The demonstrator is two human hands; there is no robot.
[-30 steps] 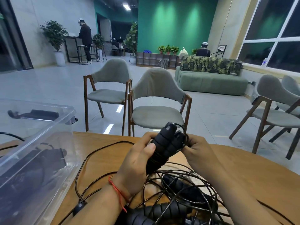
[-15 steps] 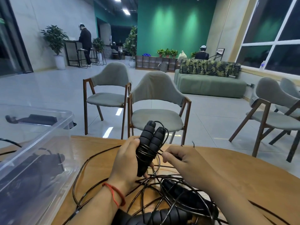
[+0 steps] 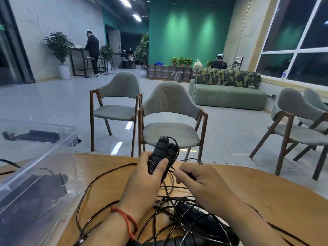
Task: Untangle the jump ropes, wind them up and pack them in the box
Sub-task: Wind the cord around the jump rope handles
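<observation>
My left hand grips a pair of black ribbed jump rope handles held upright side by side, with thin black cord wound round them. My right hand pinches the black cord just to the right of the handles. Below my hands lies a tangle of black cords and more ribbed handles on the wooden table. A clear plastic box stands at the left with dark rope bundles inside.
Two grey chairs stand just beyond the table's far edge, two more at the right. A loose cord loop runs along the table beside the box. People stand and sit far off in the room.
The handles have come down and left, closer to the table, and stand more upright. My right hand has pulled away from the handles to the right, drawing the cord with it.
</observation>
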